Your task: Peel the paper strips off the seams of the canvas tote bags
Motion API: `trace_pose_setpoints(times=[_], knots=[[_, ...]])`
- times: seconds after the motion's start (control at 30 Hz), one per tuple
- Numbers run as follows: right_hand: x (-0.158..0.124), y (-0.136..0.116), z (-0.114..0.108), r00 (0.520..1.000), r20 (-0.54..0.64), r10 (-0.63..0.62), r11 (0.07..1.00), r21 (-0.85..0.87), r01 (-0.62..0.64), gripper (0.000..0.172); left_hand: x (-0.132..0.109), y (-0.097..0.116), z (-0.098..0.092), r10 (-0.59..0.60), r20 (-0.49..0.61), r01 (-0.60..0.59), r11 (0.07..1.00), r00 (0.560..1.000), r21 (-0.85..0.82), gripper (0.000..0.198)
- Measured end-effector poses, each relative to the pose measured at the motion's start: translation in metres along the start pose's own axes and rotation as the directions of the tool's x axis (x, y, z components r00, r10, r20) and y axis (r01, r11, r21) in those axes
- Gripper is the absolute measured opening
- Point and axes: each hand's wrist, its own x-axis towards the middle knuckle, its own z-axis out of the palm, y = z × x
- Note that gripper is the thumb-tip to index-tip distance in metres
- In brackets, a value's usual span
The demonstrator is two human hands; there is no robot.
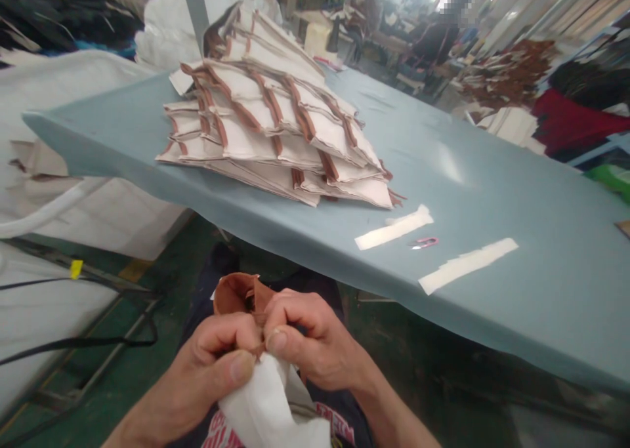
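My left hand (216, 356) and my right hand (310, 336) meet over my lap, both pinching a sewn cloth piece (266, 402) of white fabric with brown parts. Thumbs and forefingers press close together at a brown seam, and the exact spot between them is hidden. A rounded brown section (236, 294) of the piece stands up beyond my fingers, while the white cloth hangs down towards me. On the table ahead lies a layered pile of white cloth pieces with brown edging (275, 120).
The blue-covered table (472, 192) spans the view, its near edge just beyond my hands. Pink-handled thread snips (424, 243) lie between two white strips (394, 228). A metal frame with black cables (98, 356) stands at left. Another person (433, 41) sits far back.
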Motion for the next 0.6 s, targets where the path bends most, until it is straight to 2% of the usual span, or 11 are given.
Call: trace_pose_setpoints(times=[0.1, 0.23, 0.3, 0.4, 0.43, 0.5, 0.6], knots=[[0.007, -0.005, -0.007, 0.996, -0.036, -0.077, 0.995, -0.062, 0.074, 0.070, 0.002, 0.013, 0.000, 0.106, 0.046, -0.112, 0.982, 0.993, 0.154, 0.072], [0.008, -0.005, -0.012, 0.985, -0.151, -0.080, 0.994, -0.088, 0.067, 0.053, 0.010, 0.038, 0.017, 0.222, 0.093, -0.240, 0.926, 0.971, 0.293, 0.075], [0.004, 0.001, -0.018, 0.973, -0.217, -0.080, 0.997, -0.039, 0.073, 0.045, 0.014, 0.045, 0.021, 0.245, 0.054, -0.248, 0.896, 0.968, 0.368, 0.066], [-0.006, 0.009, -0.033, 0.953, -0.293, -0.069, 0.996, 0.032, 0.082, 0.039, 0.018, 0.047, 0.016, 0.265, -0.078, -0.203, 0.869, 0.961, 0.452, 0.054], [-0.010, 0.010, -0.037, 0.960, -0.280, -0.027, 0.998, 0.044, 0.041, 0.044, 0.018, 0.046, 0.013, 0.275, -0.112, -0.194, 0.864, 0.955, 0.465, 0.052], [-0.019, 0.008, -0.043, 0.970, -0.163, 0.180, 0.983, 0.048, -0.175, 0.054, 0.018, 0.045, 0.008, 0.284, -0.139, -0.187, 0.858, 0.949, 0.478, 0.048], [-0.029, 0.006, -0.038, 0.928, -0.016, 0.371, 0.928, 0.021, -0.371, 0.064, 0.022, 0.044, 0.005, 0.264, -0.135, -0.168, 0.857, 0.955, 0.488, 0.041]])
